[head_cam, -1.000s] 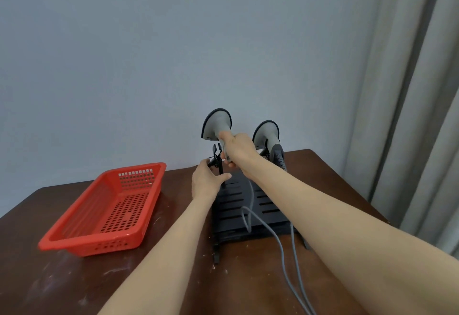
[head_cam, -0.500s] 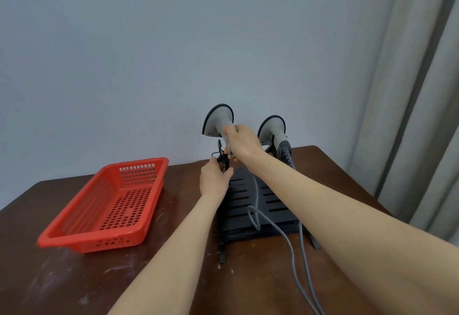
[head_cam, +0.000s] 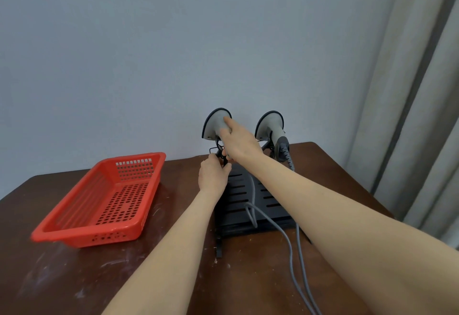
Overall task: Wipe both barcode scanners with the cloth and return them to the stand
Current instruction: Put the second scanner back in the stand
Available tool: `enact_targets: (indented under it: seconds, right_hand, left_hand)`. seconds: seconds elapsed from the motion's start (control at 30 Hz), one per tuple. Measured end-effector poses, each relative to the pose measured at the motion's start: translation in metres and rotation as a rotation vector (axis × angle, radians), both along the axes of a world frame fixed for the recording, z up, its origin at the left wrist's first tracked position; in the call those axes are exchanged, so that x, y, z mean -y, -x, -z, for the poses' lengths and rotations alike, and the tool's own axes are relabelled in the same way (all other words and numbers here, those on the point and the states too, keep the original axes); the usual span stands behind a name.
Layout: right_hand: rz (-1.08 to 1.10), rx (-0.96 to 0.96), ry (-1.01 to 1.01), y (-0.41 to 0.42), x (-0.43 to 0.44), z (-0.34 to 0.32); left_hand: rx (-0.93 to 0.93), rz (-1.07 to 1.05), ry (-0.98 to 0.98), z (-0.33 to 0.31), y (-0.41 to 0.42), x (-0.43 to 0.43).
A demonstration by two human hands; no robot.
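The left scanner is sitting upright in the stand at the far edge of the table; the right hand is gripping its neck, forefinger lying along the head; the left hand is pinching the stand's bracket just below; the right scanner is standing beside it; a red basket is lying well to the left.

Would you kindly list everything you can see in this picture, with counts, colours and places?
Left scanner: 1, grey with black rim, stand's far end
Right scanner: 1, grey with black rim, beside it
Stand: 1, black, slotted, table middle
Cables: 2, grey, trailing toward the camera
Basket: 1, red, table left
Table: 1, dark brown
Curtain: 1, grey, right edge
Left hand: 1, holds stand's bracket
Right hand: 1, grips left scanner
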State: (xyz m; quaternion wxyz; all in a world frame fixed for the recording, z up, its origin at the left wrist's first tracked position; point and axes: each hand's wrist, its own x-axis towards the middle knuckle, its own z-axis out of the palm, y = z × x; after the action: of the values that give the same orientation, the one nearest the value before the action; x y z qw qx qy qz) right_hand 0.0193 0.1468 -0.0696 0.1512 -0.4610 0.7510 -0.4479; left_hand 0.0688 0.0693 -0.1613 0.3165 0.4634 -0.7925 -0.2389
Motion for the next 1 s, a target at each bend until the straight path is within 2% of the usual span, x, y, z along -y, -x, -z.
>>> enact_targets:
  seconds: [0.33, 0.4, 0.5, 0.57, 1.0]
  right_hand:
    - [0.041, -0.245, -0.157, -0.003, -0.007, -0.002]
    - [0.039, -0.253, -0.178, -0.006, -0.006, 0.005]
    - [0.040, -0.270, -0.186, -0.007, -0.006, 0.009]
    - [0.034, -0.283, -0.196, -0.006, -0.007, 0.010]
    - [-0.006, -0.270, -0.207, 0.001, -0.008, 0.013]
  left_hand:
    - [-0.003, 0.025, 0.010, -0.001, 0.001, -0.005]
    - [-0.001, 0.017, 0.001, -0.002, 0.000, -0.004]
    - [0.146, 0.025, 0.066, -0.001, 0.001, 0.001]
    - [0.173, 0.028, 0.070, -0.003, 0.001, 0.002]
    - [0.127, 0.017, 0.036, -0.003, 0.001, 0.003]
